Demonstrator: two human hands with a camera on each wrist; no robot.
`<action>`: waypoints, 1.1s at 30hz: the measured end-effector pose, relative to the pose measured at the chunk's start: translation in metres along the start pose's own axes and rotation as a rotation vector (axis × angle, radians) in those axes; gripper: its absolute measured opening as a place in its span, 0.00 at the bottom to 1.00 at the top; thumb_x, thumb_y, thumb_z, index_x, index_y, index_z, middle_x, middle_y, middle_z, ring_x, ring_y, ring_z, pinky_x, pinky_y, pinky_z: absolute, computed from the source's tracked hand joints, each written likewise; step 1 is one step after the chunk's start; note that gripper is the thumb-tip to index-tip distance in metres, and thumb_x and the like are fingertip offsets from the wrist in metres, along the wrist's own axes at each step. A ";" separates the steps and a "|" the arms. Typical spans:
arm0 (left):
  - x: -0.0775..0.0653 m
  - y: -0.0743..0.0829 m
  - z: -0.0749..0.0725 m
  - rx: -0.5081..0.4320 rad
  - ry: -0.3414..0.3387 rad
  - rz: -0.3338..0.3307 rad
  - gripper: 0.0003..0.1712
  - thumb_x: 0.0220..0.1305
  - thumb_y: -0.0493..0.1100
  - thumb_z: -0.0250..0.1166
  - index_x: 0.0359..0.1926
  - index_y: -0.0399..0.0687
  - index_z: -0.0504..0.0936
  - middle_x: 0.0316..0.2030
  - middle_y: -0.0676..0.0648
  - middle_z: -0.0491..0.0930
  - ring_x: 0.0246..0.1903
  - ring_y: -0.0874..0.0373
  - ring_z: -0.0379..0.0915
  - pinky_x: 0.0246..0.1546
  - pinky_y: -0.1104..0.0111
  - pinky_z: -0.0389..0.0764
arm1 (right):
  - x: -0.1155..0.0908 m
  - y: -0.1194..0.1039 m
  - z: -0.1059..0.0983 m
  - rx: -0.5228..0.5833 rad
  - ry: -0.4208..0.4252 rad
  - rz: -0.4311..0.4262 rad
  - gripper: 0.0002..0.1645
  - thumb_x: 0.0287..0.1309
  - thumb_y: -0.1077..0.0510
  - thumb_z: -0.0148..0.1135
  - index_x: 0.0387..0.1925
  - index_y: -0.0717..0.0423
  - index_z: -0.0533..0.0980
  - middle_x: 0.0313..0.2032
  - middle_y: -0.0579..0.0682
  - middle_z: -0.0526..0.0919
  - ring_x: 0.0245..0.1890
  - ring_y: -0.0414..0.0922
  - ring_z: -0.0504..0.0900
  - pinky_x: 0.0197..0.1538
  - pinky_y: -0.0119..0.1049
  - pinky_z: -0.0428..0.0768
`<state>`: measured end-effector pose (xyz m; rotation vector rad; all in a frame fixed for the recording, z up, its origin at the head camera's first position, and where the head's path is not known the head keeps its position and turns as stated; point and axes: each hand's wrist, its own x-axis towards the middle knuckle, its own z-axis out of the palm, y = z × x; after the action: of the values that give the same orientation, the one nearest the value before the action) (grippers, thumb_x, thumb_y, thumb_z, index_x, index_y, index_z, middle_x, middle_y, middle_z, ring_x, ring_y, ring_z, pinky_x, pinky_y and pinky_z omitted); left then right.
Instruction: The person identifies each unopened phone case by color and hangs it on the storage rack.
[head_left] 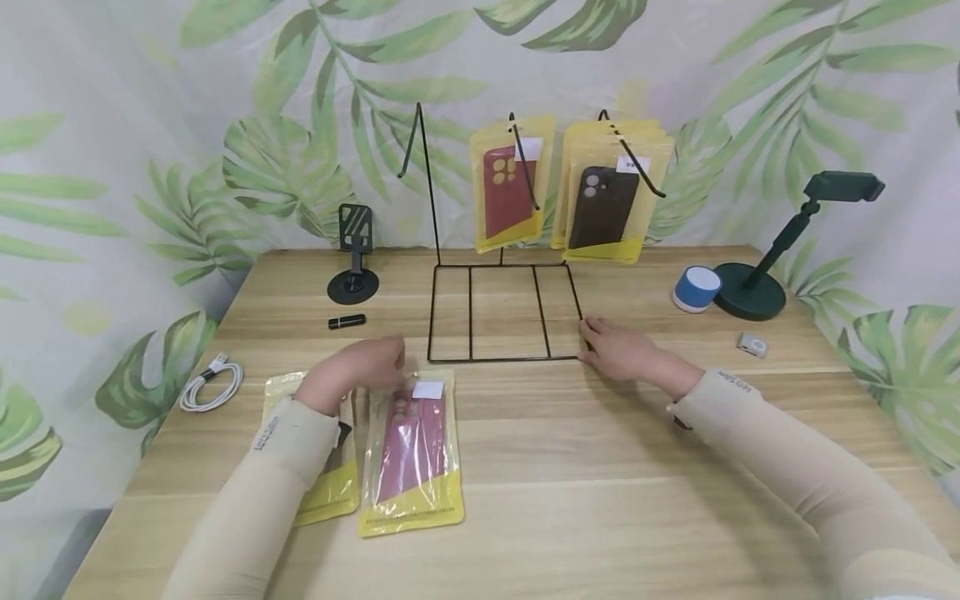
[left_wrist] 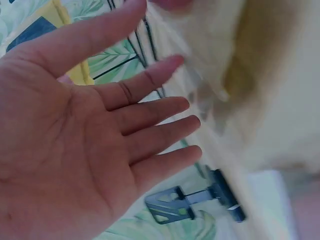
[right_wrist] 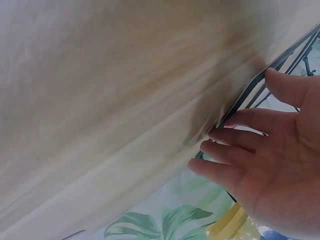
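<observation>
My left hand point(head_left: 369, 363) hovers at the top end of a yellow-edged clear pouch with a red phone case point(head_left: 412, 454) lying on the table. In the left wrist view its fingers point(left_wrist: 155, 137) are spread fairly straight, with nothing held. Partly hidden under that forearm is a second pouch point(head_left: 330, 493) with something dark inside. At the front right corner of the black wire display rack point(head_left: 487, 361), my right hand point(head_left: 618, 350) touches the frame. Its thumb and fingertips meet the wire, the fingers point(right_wrist: 220, 172) loosely straight in the right wrist view.
On the rack's hooks hang a red-case pouch point(head_left: 512, 196) and several pouches with a black case point(head_left: 602, 208) in front. A phone stand point(head_left: 355, 283), black stick point(head_left: 347, 322) and white cable point(head_left: 213, 387) lie left. Right are a blue-white cylinder point(head_left: 697, 289), dark green stand point(head_left: 752, 292) and small silver device point(head_left: 752, 345).
</observation>
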<state>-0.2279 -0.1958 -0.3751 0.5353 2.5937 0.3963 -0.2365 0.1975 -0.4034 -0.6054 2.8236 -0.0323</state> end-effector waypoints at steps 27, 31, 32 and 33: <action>-0.025 -0.017 0.008 0.160 0.220 0.060 0.03 0.55 0.33 0.64 0.28 0.38 0.77 0.49 0.29 0.78 0.66 0.23 0.58 0.70 0.40 0.60 | -0.005 0.000 0.004 0.024 0.069 -0.023 0.37 0.75 0.49 0.47 0.73 0.70 0.56 0.73 0.69 0.57 0.73 0.64 0.59 0.74 0.56 0.62; -0.023 -0.015 0.007 0.220 0.206 0.098 0.10 0.56 0.32 0.62 0.20 0.42 0.75 0.49 0.29 0.78 0.66 0.23 0.58 0.71 0.41 0.58 | -0.006 0.001 0.004 0.026 0.072 -0.019 0.37 0.75 0.49 0.47 0.73 0.70 0.56 0.73 0.69 0.57 0.73 0.64 0.60 0.74 0.55 0.62; -0.022 -0.015 0.007 0.226 0.206 0.109 0.11 0.57 0.32 0.61 0.19 0.43 0.74 0.48 0.30 0.78 0.66 0.23 0.59 0.71 0.41 0.59 | -0.006 0.000 0.004 0.024 0.074 -0.021 0.37 0.75 0.49 0.47 0.73 0.70 0.56 0.73 0.69 0.58 0.73 0.64 0.60 0.74 0.55 0.62; -0.022 -0.015 0.007 0.220 0.207 0.121 0.11 0.57 0.31 0.61 0.20 0.43 0.74 0.43 0.33 0.80 0.65 0.24 0.62 0.71 0.42 0.59 | -0.007 0.000 0.004 0.025 0.075 -0.021 0.37 0.75 0.49 0.47 0.73 0.71 0.56 0.73 0.69 0.58 0.73 0.64 0.60 0.74 0.55 0.62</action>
<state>-0.2113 -0.2175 -0.3787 0.7653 2.8328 0.2155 -0.2298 0.2007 -0.4053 -0.6420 2.8847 -0.0958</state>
